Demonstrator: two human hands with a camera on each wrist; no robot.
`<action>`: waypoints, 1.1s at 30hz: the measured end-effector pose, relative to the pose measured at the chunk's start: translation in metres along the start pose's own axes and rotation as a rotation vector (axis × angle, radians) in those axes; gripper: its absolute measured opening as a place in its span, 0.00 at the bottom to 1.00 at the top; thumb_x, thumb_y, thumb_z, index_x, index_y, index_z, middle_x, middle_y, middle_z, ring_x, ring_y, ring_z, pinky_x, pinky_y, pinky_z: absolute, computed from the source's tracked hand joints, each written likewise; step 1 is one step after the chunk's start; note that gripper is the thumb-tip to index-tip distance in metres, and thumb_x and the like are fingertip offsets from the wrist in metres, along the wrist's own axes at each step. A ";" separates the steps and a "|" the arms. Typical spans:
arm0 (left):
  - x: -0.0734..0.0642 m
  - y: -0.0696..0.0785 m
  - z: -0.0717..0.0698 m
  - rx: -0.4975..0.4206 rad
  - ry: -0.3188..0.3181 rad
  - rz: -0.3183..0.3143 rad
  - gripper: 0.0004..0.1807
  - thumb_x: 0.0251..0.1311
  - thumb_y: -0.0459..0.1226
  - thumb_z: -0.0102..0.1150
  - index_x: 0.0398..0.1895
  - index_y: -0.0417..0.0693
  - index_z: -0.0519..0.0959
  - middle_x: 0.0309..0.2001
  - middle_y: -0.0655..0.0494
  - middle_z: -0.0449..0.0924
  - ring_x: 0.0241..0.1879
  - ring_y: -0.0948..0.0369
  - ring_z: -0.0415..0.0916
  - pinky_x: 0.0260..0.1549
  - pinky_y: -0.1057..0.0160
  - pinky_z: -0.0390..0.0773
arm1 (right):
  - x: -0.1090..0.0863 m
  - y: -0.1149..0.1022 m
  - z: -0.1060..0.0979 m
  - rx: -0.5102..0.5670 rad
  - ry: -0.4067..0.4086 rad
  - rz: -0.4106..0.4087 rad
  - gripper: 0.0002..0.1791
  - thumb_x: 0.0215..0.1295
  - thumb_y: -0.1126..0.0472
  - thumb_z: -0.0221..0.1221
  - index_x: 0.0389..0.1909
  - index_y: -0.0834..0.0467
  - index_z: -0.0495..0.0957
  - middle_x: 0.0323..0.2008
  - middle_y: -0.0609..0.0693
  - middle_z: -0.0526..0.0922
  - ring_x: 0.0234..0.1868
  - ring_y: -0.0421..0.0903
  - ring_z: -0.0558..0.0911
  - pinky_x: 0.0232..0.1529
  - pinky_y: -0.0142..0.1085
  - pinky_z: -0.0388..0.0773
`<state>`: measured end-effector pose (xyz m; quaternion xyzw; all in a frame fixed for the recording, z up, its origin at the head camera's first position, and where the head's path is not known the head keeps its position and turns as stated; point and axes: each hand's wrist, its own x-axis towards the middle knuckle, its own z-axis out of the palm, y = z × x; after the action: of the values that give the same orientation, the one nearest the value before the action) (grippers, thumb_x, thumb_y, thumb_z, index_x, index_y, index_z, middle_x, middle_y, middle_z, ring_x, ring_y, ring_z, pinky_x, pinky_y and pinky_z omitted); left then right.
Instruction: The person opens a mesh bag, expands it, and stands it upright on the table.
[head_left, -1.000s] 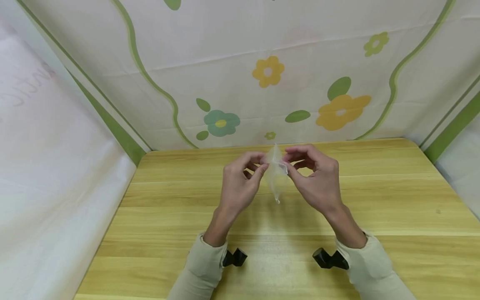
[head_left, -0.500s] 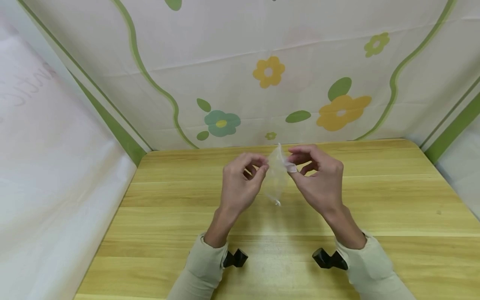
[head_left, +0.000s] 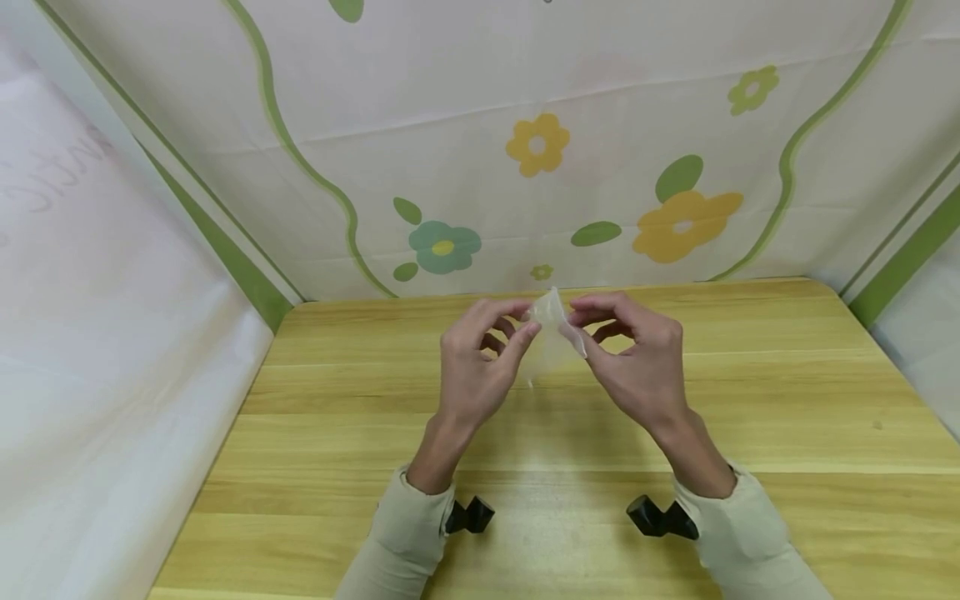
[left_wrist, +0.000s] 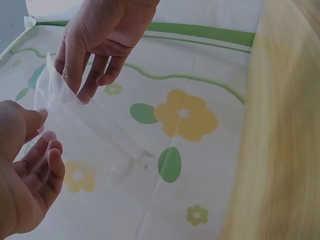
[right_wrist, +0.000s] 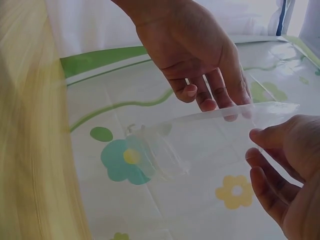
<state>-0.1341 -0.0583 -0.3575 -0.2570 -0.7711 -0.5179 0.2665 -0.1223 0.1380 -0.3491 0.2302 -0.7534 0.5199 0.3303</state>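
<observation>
A thin clear plastic bag [head_left: 551, 312] hangs between the two hands above the table. My left hand [head_left: 480, 358] pinches its left side near the top with thumb and fingertips. On the opposite side, my right hand [head_left: 637, 358] pinches the upper edge, where a strip of film lies along the thumb. The lower part of the bag [left_wrist: 100, 145] hangs down in the left wrist view. Towards its bottom end, the right wrist view shows crumpled, see-through folds [right_wrist: 167, 155]; whether anything lies inside I cannot tell.
Below the hands lies a wood-grain table [head_left: 337, 450]. A white cloth with printed flowers [head_left: 465, 142] stands behind its far edge, and another white cloth [head_left: 97, 350] hangs at the left. Black wrist mounts [head_left: 471, 516] stick out from the sleeves.
The bag's lower tip has swung left and up, and its top edge has shifted between the fingers. Both hands stay in nearly the same place, with small finger movements.
</observation>
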 end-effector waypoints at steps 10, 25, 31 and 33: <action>0.002 -0.003 0.001 0.011 0.031 0.107 0.03 0.66 0.28 0.72 0.41 0.38 0.89 0.39 0.45 0.88 0.30 0.57 0.83 0.24 0.68 0.83 | 0.001 0.002 -0.001 -0.039 -0.021 -0.028 0.13 0.57 0.78 0.74 0.43 0.68 0.87 0.35 0.59 0.93 0.43 0.24 0.86 0.40 0.22 0.84; 0.005 -0.006 -0.006 -0.012 -0.013 0.076 0.03 0.70 0.29 0.69 0.42 0.38 0.89 0.39 0.45 0.90 0.32 0.55 0.87 0.25 0.66 0.84 | 0.002 0.001 -0.009 0.038 -0.160 -0.044 0.18 0.56 0.79 0.72 0.48 0.67 0.87 0.36 0.55 0.92 0.40 0.32 0.88 0.41 0.25 0.87; 0.006 -0.006 -0.012 -0.046 -0.083 0.049 0.04 0.69 0.27 0.68 0.44 0.38 0.89 0.41 0.45 0.90 0.35 0.55 0.88 0.27 0.66 0.85 | 0.003 0.000 -0.017 0.074 -0.233 0.039 0.18 0.58 0.78 0.73 0.49 0.63 0.87 0.39 0.53 0.92 0.39 0.34 0.89 0.41 0.25 0.86; 0.006 -0.007 -0.014 -0.044 -0.119 0.056 0.05 0.69 0.27 0.68 0.45 0.38 0.88 0.41 0.45 0.90 0.35 0.55 0.88 0.27 0.67 0.85 | 0.003 0.000 -0.019 0.064 -0.231 0.087 0.17 0.60 0.76 0.73 0.49 0.61 0.88 0.40 0.52 0.92 0.39 0.34 0.88 0.42 0.25 0.86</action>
<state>-0.1413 -0.0734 -0.3539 -0.3146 -0.7667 -0.5108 0.2287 -0.1195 0.1554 -0.3424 0.2658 -0.7788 0.5275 0.2110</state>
